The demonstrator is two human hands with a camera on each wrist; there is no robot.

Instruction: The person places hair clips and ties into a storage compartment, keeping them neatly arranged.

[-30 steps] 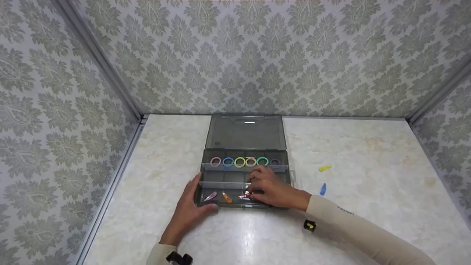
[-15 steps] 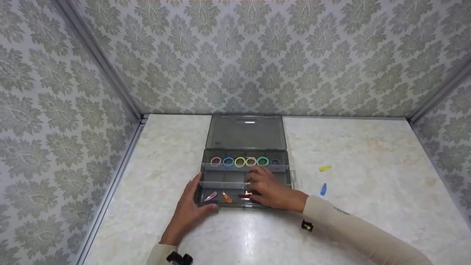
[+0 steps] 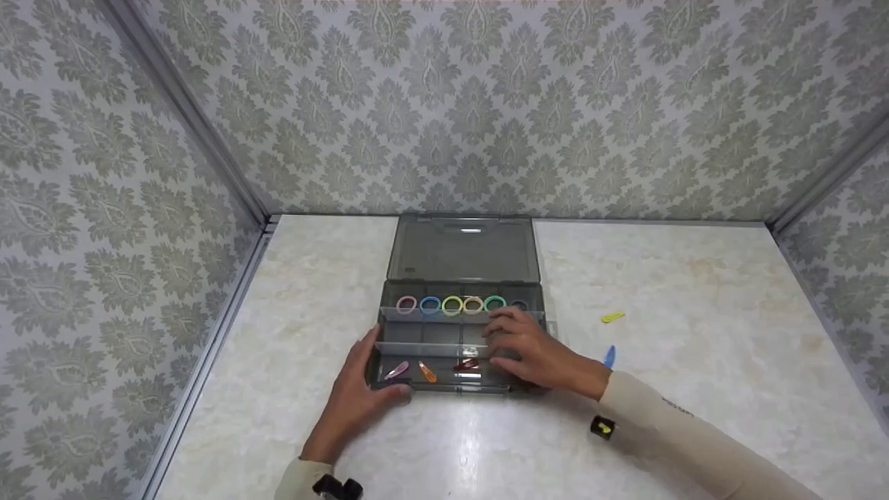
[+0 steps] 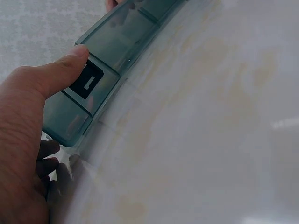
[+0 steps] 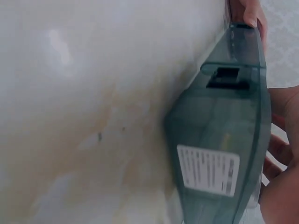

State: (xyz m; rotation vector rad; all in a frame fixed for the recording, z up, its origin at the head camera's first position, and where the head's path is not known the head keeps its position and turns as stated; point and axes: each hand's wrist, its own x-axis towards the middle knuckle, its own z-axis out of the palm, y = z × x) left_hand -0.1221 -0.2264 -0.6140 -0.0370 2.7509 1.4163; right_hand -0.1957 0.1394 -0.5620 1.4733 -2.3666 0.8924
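Observation:
A dark see-through compartment box [image 3: 442,333] lies on the table with its lid folded back. My left hand [image 3: 358,389] holds its front left corner, thumb on the front wall [image 4: 105,70] in the left wrist view and fingers along the left side. Over the box's right part hovers my right hand [image 3: 538,353], fingers loosely bent, nothing visible between them. Just left of its fingertips a red snap hair clip [image 3: 467,364] lies in the front row. An orange hair clip [image 3: 427,372] and a pink hair clip [image 3: 396,370] lie farther left in that row.
Several coloured hair ties [image 3: 452,305] line the back row, one dark one partly behind my right hand. On the table to the right lie a yellow hair clip [image 3: 612,317] and a blue hair clip [image 3: 610,356]. Patterned walls enclose the table [image 3: 312,278].
My right hand has let go of the red hair clip, which now lies in the front row, and has moved a little to the right. The left hand has stayed at the box corner.

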